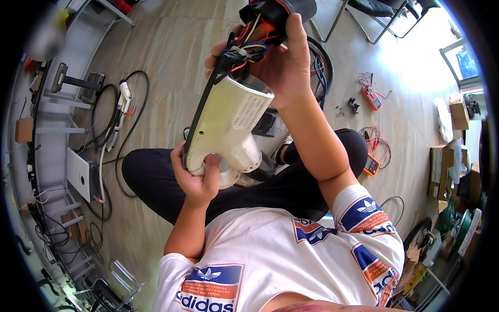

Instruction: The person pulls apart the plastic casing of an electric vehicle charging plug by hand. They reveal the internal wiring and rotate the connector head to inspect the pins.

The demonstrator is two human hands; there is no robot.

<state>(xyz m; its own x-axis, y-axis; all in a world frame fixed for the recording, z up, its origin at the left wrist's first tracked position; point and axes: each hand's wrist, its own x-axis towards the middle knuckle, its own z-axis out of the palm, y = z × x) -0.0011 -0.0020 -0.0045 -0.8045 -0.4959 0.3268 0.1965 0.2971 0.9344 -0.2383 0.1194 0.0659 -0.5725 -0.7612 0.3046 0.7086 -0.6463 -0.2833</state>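
Above my crossed legs I hold a white plastic charging gun shell (pixel 221 122), tilted, with a black strip along its left edge. My left hand (pixel 200 179) is closed round its lower end, thumb on the near face. At its upper open end, a bundle of coloured wires (pixel 247 52) runs to a black round connector head (pixel 280 13). My right hand (pixel 288 67) is closed round the head and wires, thumb up along the head; part of its fingers is hidden behind them. The head sits apart from the shell, joined by the wires.
On the floor to the right lie a red multimeter (pixel 371 99), an orange multimeter (pixel 371 165) and a small black part (pixel 353 105). A white charging gun (pixel 125 96) with black cable and a white box (pixel 82 177) are at left. Cardboard boxes (pixel 442 166) stand far right.
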